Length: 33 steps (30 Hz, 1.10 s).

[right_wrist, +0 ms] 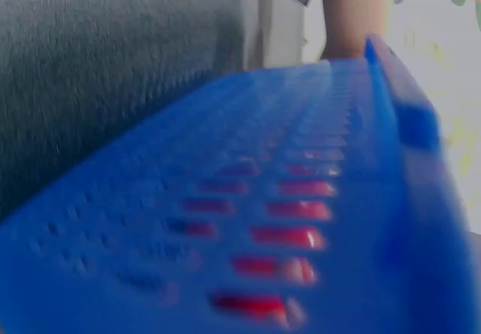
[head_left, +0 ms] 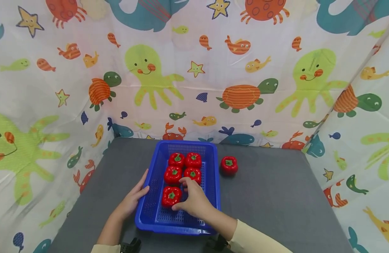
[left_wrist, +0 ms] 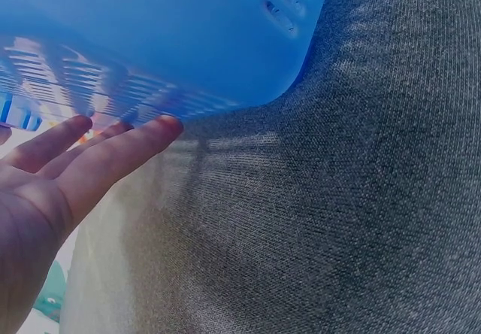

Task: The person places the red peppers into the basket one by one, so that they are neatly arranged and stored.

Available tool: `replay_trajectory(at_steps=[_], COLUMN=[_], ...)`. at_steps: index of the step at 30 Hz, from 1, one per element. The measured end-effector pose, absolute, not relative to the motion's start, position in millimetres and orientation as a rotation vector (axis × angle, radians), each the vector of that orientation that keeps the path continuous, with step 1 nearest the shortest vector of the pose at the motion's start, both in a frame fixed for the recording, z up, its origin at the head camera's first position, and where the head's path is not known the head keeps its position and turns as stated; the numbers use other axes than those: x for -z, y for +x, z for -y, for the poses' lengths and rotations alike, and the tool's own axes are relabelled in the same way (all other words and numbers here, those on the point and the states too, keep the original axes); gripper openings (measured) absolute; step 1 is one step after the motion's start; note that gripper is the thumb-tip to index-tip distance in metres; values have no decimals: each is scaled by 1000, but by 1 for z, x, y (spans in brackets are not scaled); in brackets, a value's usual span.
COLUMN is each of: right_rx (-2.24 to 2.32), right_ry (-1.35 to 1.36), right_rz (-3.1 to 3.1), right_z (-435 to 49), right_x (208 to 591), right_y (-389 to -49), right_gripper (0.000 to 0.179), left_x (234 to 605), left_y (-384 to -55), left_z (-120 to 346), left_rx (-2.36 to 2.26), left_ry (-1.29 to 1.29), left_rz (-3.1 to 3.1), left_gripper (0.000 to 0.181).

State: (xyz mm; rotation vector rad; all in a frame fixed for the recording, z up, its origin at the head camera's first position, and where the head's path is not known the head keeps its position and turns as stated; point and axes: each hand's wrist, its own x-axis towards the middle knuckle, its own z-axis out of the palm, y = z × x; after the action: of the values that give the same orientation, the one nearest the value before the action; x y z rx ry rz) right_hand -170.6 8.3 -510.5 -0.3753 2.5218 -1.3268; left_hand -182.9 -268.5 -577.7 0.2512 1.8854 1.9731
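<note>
In the head view a blue plastic basket (head_left: 210, 203) holds several red bell peppers. My right hand (head_left: 195, 200) reaches over its front rim, thumb and fingers spread around the right side of the front pepper (head_left: 171, 196). The thumb is at this pepper's lower edge; the index fingertip is beside the middle-row pepper (head_left: 193, 174). My left hand (head_left: 132, 198) rests against the basket's left side, thumb and fingers apart. From the left wrist, the left hand's straight fingers (left_wrist: 113, 157) lie along the blue wall. The right hand is out of sight in the right wrist view.
One more red pepper (head_left: 229, 166) stands on the grey table (head_left: 270, 196), right of the basket. Behind the table and along its sides hangs a curtain (head_left: 194, 80) printed with sea animals. Pepper red shows through the slotted basket wall (right_wrist: 301, 198) in the right wrist view.
</note>
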Motion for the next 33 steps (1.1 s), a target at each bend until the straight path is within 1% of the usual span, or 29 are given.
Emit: replay_trajectory(at_steps=[3,9,11,15,18,20,22,26,29,33], right_rx=[1379,1418,1440,1538,1622,1697,1760,1794,1664,1379], right_ry=[-383,-471,-514,-516,-490,-519,-539,-485,-338,-160], right_rz=[-2482,-2453,-2453,-2484,-2580,-2678,-2795,-2962,-2987,-2932], right_z=[-18,-47,-58,-81,-99,-110,-123,-149,-165,-179], right_x=[501,481,475,463,450,447,453,488,515,545], right_y=[-170,-171,-176,-189,-198,-206,-217,-247,-264,-272], right_gripper=[79,69,64,53,47,45,43,49,61,80], left_x=[578,579,580,580,579,580,580,579,578,580], left_y=[-183,-184,-184,-183,-184,-184,-183,-182,-181,-181], left_z=[269,270,270,270,270,270,270,269,269,269], left_rx=[-1973,-1975,-1979,-1979,-1970,-1965,-1964,-1963,-1962,-1964], left_ry=[246,256,255,241,228,222,215,224,237,240], left_rz=[-1895,-1890,-1874,-1877,-1902,-1921,-1931,-1940,-1953,-1944], left_gripper=[57,58,58,58,59,59,60,60,60,60])
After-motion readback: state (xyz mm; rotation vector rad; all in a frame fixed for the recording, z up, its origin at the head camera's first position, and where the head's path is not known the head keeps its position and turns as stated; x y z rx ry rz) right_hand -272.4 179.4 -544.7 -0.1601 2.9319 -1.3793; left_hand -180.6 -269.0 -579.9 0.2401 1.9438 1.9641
